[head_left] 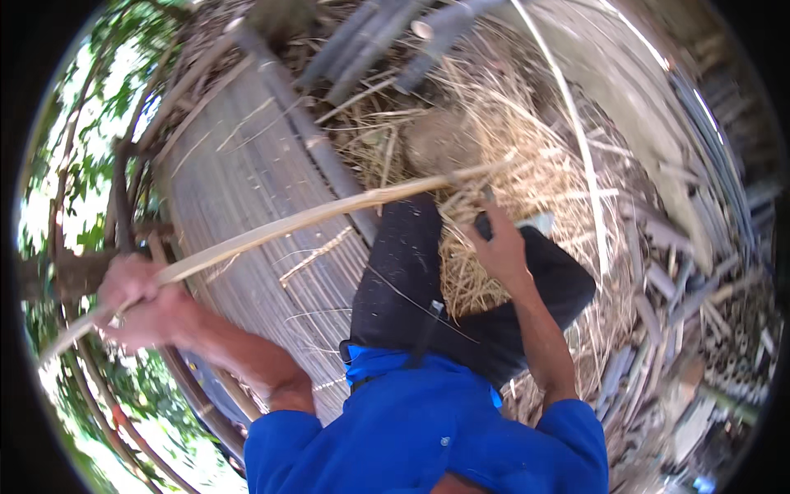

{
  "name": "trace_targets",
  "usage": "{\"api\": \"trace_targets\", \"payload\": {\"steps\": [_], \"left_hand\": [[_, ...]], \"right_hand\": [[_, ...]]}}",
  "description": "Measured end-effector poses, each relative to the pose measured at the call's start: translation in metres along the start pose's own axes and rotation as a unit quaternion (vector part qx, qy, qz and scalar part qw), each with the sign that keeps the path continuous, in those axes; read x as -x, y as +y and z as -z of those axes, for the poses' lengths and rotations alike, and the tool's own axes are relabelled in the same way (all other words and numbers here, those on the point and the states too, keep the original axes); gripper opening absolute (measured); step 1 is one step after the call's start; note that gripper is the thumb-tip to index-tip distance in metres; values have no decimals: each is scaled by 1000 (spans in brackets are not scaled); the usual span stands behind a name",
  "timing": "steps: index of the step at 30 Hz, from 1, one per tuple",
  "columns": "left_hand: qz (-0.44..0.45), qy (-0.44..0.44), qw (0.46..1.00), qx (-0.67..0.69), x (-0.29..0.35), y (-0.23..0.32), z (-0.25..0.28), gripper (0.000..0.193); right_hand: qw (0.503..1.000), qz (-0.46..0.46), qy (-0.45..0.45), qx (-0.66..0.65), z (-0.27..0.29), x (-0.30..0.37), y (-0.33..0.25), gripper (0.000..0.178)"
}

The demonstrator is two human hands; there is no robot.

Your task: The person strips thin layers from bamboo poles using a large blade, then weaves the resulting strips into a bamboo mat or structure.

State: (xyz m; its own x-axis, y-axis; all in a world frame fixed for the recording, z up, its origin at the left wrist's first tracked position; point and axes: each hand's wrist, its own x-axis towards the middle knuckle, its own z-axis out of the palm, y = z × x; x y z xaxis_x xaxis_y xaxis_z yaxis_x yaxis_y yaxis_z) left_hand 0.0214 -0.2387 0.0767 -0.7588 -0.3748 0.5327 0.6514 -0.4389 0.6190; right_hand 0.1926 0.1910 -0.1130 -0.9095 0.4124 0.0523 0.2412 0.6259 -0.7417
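My left hand point(141, 306), blurred by motion, is closed around one end of a long pale bamboo strip point(304, 218). The strip slants up to the right across my lap, and its far end lies over the straw pile. My right hand point(500, 247) is closed on the dark handle of a knife point(484, 224), just below the strip near that far end. Little of the blade can be made out, so I cannot tell whether it touches the strip. A small pale piece point(541, 221) shows beside my right wrist, its kind unclear.
I sit on a slatted bamboo bench point(247, 165), with thin shavings lying on it. Straw-coloured shavings point(510, 123) cover the ground around a rounded brown block point(442, 142). Grey poles point(362, 49) lie beyond, bamboo offcuts point(658, 296) at right, leafy branches point(90, 165) at left.
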Motion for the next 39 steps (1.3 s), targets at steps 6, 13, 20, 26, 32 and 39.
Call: {"api": "trace_targets", "payload": {"steps": [6, 13, 20, 26, 32, 39], "left_hand": [[-15, -171, 963, 206, -16, 64, -82, 44], [8, -200, 968, 151, 61, 9, -151, 56], [-85, -183, 979, 20, 130, -48, -181, 64], [-178, -192, 965, 29, 141, -48, -199, 63], [-201, -153, 967, -30, 141, -48, -201, 61], [-182, -255, 944, -105, 137, -43, -195, 45]], "right_hand": [[998, -17, -45, 28, -4, 41, 0, 45], [991, -96, -88, -24, -8, 38, -1, 36], [995, -61, -50, -58, 18, 41, -55, 44], [990, 88, -3, -108, 36, 58, -108, 41], [998, 12, -45, -52, 19, 34, -78, 31], [995, -37, -93, -1, 9, 28, -65, 31]]}}
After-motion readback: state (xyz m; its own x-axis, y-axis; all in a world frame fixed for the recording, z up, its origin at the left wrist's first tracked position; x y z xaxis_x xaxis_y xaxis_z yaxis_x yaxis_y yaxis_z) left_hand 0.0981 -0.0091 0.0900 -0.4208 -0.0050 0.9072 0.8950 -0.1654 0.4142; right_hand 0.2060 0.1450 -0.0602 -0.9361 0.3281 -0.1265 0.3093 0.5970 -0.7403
